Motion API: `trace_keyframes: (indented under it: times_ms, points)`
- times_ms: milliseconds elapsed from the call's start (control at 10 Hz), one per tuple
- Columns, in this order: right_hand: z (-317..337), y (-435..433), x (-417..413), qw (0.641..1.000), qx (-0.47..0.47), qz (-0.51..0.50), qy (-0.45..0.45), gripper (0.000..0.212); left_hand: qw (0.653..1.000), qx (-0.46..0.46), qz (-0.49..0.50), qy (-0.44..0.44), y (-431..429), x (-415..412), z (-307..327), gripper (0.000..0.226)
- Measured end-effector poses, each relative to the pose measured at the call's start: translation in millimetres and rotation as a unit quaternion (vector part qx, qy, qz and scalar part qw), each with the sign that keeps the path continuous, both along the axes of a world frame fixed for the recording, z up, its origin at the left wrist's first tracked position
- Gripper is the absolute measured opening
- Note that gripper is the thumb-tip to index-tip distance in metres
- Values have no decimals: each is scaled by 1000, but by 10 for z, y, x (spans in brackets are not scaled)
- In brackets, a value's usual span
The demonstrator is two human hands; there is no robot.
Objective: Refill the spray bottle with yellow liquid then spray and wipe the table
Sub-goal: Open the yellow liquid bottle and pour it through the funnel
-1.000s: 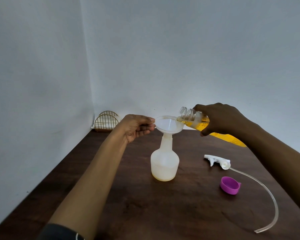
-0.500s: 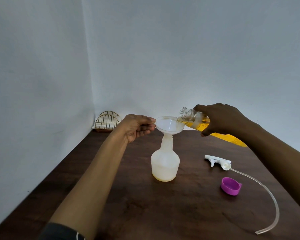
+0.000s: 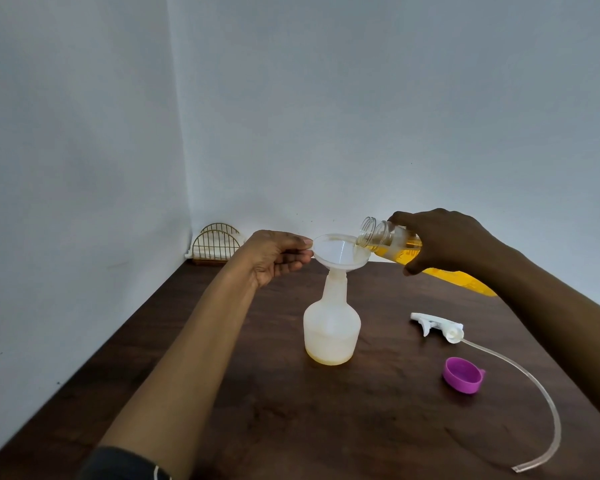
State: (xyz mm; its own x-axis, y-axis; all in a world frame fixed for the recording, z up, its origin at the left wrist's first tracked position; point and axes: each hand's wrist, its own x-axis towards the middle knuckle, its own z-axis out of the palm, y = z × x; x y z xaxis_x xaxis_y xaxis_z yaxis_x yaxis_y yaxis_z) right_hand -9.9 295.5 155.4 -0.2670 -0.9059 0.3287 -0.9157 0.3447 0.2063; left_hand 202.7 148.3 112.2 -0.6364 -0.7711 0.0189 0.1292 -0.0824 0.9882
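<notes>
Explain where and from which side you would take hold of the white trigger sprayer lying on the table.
Grip the trigger sprayer from above, across its white body between nozzle and collar. It lies flat on its side, and the long tube trails from the collar, so avoid that end.

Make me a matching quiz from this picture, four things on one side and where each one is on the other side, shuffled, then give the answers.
Things
1. funnel
2. yellow liquid bottle
3. spray trigger head
4. purple cap

Places
A. lying on the table, clear tube attached
B. tilted in the right hand, mouth over the funnel
C. seated in the spray bottle neck, rim pinched by the left hand
D. open side up on the table, nearer the camera than the trigger head

Pairs: 1-C, 2-B, 3-A, 4-D
</notes>
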Motion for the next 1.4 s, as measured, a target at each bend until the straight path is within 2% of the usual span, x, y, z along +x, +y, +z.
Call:
trace_keyframes:
  times_ms: [1400]
  points:
    - [-3, -7, -3, 1000, 3, -4, 0, 81, 1000, 2, -1, 3, -37, -2, -21, 5]
